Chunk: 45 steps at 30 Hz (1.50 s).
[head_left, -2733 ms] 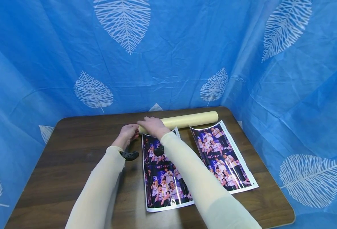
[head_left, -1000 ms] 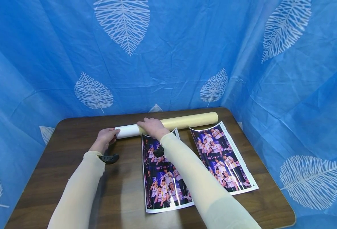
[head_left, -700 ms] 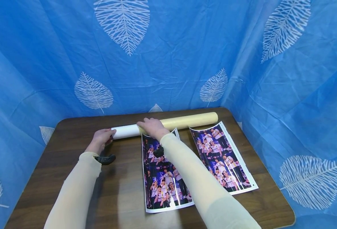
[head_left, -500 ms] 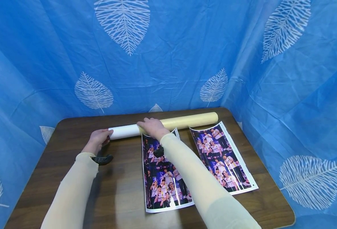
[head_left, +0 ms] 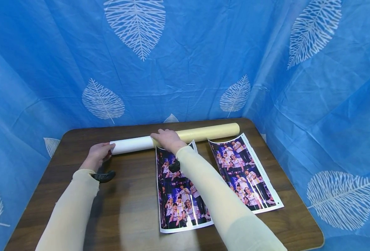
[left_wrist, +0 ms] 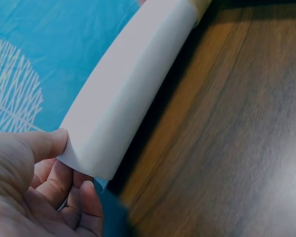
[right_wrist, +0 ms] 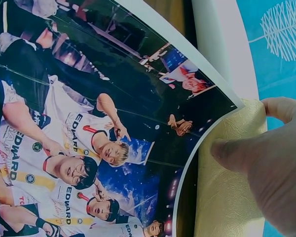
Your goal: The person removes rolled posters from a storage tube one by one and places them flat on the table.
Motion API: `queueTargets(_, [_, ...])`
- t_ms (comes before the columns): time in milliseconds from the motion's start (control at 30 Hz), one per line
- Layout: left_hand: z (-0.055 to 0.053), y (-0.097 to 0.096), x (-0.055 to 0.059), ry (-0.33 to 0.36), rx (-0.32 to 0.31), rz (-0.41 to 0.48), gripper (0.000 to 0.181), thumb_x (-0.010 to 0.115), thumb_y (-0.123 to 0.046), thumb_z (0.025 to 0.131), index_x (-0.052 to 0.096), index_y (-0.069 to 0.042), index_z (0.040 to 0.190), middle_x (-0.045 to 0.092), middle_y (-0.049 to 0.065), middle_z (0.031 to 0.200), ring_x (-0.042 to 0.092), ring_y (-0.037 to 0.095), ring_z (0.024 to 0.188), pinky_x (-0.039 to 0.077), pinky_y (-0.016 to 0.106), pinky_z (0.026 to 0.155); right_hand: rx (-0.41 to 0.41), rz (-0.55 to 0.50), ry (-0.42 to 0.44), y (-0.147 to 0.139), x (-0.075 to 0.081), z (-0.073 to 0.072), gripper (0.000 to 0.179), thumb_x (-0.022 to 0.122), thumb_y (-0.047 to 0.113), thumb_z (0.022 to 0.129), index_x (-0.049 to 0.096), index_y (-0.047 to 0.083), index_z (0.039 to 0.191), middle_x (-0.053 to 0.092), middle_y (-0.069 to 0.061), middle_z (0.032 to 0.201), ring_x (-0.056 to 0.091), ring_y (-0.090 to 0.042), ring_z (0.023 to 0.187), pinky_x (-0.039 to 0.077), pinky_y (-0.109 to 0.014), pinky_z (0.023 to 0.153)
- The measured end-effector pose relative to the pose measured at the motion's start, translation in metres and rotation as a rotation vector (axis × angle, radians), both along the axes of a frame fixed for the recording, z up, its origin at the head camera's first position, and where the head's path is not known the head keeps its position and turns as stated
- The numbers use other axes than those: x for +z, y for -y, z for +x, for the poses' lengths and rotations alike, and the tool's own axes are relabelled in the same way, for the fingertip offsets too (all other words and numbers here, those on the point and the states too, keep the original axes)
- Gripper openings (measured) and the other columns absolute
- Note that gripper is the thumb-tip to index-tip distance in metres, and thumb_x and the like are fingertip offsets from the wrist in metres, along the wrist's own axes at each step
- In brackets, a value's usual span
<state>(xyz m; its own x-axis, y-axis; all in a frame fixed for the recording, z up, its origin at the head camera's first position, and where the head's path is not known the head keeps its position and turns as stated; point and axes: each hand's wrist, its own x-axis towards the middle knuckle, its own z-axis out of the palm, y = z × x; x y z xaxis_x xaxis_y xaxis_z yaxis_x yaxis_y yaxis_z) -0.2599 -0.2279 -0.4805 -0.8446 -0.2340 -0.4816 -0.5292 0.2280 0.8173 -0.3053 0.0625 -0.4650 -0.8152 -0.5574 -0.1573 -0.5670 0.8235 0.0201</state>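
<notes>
In the head view a long pale-yellow tube [head_left: 210,132] lies along the back of the table, with a white paper roll [head_left: 133,145] sticking out of its left end. My left hand [head_left: 98,151] pinches the roll's free end; the left wrist view shows the thumb on top of the white paper [left_wrist: 128,84] and curled fingers [left_wrist: 56,185] at its open end. My right hand [head_left: 169,139] grips the tube near the left end, thumb and fingers around the crinkled yellow surface [right_wrist: 224,197] in the right wrist view. How much roll lies inside the tube is hidden.
Two glossy photo posters with white borders lie on the brown wooden table [head_left: 62,195]: one poster [head_left: 180,205] under my right forearm, another poster [head_left: 248,174] to its right. Their upper edges curl. A blue curtain [head_left: 185,69] with white leaves stands behind and beside the table.
My left hand has moved left from the tube's end, drawing the white paper roll out, and more white shows now. My right hand, the tube and the posters have stayed in place.
</notes>
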Motion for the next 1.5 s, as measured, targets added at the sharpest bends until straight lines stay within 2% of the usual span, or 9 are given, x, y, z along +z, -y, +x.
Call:
queueTargets(167, [0.001, 0.007, -0.001, 0.008, 0.017, 0.008, 0.062, 0.057, -0.033, 0.105, 0.040, 0.002, 0.154, 0.041, 0.022, 0.151, 0.046, 0.030, 0.118, 0.047, 0.016, 0.069, 0.007, -0.003, -0.013, -0.001, 0.002, 0.002, 0.061, 0.059, 0.005, 0.102, 0.043, 0.031, 0.155, 0.054, -0.005, 0.145, 0.054, -0.028, 0.129, 0.045, -0.042, 0.107])
queueTargets(500, [0.008, 0.018, 0.006, 0.006, 0.037, -0.004, 0.063, 0.055, -0.034, 0.106, 0.039, 0.002, 0.155, 0.037, 0.023, 0.155, 0.044, 0.033, 0.124, 0.050, 0.032, 0.094, 0.008, -0.005, -0.010, -0.001, 0.004, 0.004, 0.061, 0.060, 0.006, 0.101, 0.044, 0.030, 0.155, 0.053, -0.005, 0.147, 0.052, -0.029, 0.131, 0.044, -0.043, 0.109])
queueTargets(633, [0.010, 0.024, 0.005, 0.010, 0.043, -0.010, 0.065, 0.055, -0.036, 0.106, 0.035, 0.000, 0.157, 0.034, 0.023, 0.158, 0.042, 0.035, 0.128, 0.046, 0.039, 0.106, 0.007, 0.005, -0.012, 0.000, 0.002, 0.001, 0.061, 0.061, 0.006, 0.101, 0.044, 0.031, 0.154, 0.053, -0.005, 0.146, 0.053, -0.028, 0.130, 0.045, -0.042, 0.108])
queueTargets(733, [0.011, 0.028, 0.005, 0.022, 0.054, -0.022, 0.067, 0.054, -0.038, 0.106, 0.034, -0.001, 0.158, 0.034, 0.023, 0.158, 0.043, 0.035, 0.128, 0.043, 0.043, 0.110, 0.004, -0.008, -0.006, -0.001, 0.002, 0.001, 0.061, 0.060, 0.005, 0.101, 0.044, 0.031, 0.154, 0.054, -0.005, 0.146, 0.053, -0.029, 0.130, 0.045, -0.043, 0.107])
queueTargets(1067, [0.015, 0.040, 0.007, 0.022, 0.062, -0.036, 0.069, 0.053, -0.041, 0.106, 0.033, -0.002, 0.159, 0.033, 0.024, 0.159, 0.045, 0.036, 0.126, 0.044, 0.044, 0.106, 0.002, -0.032, -0.003, -0.001, 0.002, 0.003, 0.060, 0.060, 0.005, 0.100, 0.046, 0.031, 0.153, 0.055, -0.004, 0.143, 0.054, -0.028, 0.128, 0.046, -0.042, 0.106])
queueTargets(1167, [0.016, 0.042, 0.008, 0.022, 0.061, -0.049, 0.069, 0.053, -0.042, 0.106, 0.033, -0.002, 0.158, 0.033, 0.025, 0.158, 0.046, 0.036, 0.124, 0.047, 0.039, 0.096, 0.004, -0.036, -0.005, -0.001, 0.002, 0.004, 0.060, 0.061, 0.005, 0.100, 0.046, 0.031, 0.153, 0.055, -0.004, 0.143, 0.054, -0.028, 0.128, 0.046, -0.042, 0.106])
queueTargets(1367, [0.015, 0.048, 0.006, 0.004, 0.068, -0.047, 0.066, 0.052, -0.037, 0.106, 0.032, 0.000, 0.158, 0.032, 0.026, 0.159, 0.046, 0.036, 0.126, 0.045, 0.023, 0.079, 0.019, -0.023, -0.038, -0.001, 0.002, 0.005, 0.058, 0.060, 0.006, 0.101, 0.046, 0.030, 0.152, 0.057, -0.005, 0.140, 0.056, -0.027, 0.124, 0.048, -0.042, 0.104])
queueTargets(1500, [0.014, 0.051, 0.005, -0.004, 0.078, -0.055, 0.065, 0.052, -0.035, 0.107, 0.032, 0.001, 0.158, 0.031, 0.026, 0.160, 0.044, 0.037, 0.129, 0.053, 0.033, 0.091, 0.033, 0.006, -0.062, -0.001, 0.002, 0.004, 0.057, 0.059, 0.006, 0.102, 0.047, 0.030, 0.152, 0.057, -0.005, 0.140, 0.058, -0.028, 0.123, 0.049, -0.042, 0.102])
